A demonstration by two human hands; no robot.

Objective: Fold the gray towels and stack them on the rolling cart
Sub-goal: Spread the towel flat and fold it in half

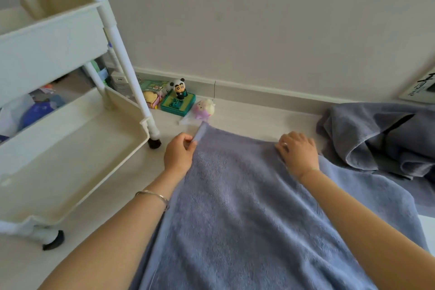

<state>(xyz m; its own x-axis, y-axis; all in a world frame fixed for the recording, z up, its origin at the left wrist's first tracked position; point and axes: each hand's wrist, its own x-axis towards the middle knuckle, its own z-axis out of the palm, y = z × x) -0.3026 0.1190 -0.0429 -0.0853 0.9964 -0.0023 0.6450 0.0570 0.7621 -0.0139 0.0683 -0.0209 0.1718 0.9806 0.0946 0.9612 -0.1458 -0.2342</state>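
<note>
A gray towel (pixel 237 207) lies spread on the pale floor, running from the bottom of the view toward the wall. My left hand (pixel 179 154) pinches its far left corner, which stands up a little. My right hand (pixel 299 152) rests on the far right edge with fingers curled over the cloth. A second gray towel (pixel 381 139) lies crumpled in a heap at the right. The white rolling cart (pixel 70 129) stands at the left, its lowest tray bare and close to my left hand.
Small toys sit along the baseboard: a panda figure on a green box (pixel 179 99), a yellow toy (pixel 150 97) and a pink plush (pixel 204 108). The cart's black wheels (pixel 154 143) stand near the towel corner. The middle cart tray holds mixed items. A framed picture (pixel 421 88) leans at the right.
</note>
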